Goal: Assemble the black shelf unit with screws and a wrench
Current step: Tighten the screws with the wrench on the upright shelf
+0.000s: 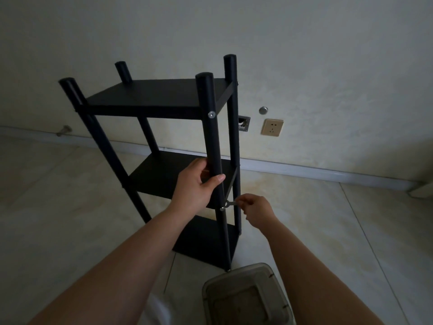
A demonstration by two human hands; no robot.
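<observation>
Shelving in black, a three-tier shelf unit (161, 97), stands upright on a pale tiled floor (58, 195) close to a cream wall (304, 55). Four round posts carry three flat boards: top, middle and bottom. The view looks down from the wearer's head along two bare forearms.

The left hand (195, 184) wraps around the near right post (212, 137) just above the middle board, thumb across the front and fingers behind. This closed grip looks meant to steady the frame against the turning force applied below.

The right hand (254, 208) pinches the free end of a small metal wrench (230, 204) between fingertips and thumb, a narrow grip. The wrench lies roughly level, its other end reaching left to a silver screw (222, 209) on the same post at the height of the middle board. Whether the tool is fully seated in the screw head is too small to tell. Holding the far end gives more leverage.

A matching silver screw (211, 115) already sits in that post at the top board, so this joint appears to be among the later ones.

A grey plastic container (246, 296) rests on the floor near the person's feet. On the wall behind are a beige power socket (272, 127) and a small round metal cap (263, 110).
</observation>
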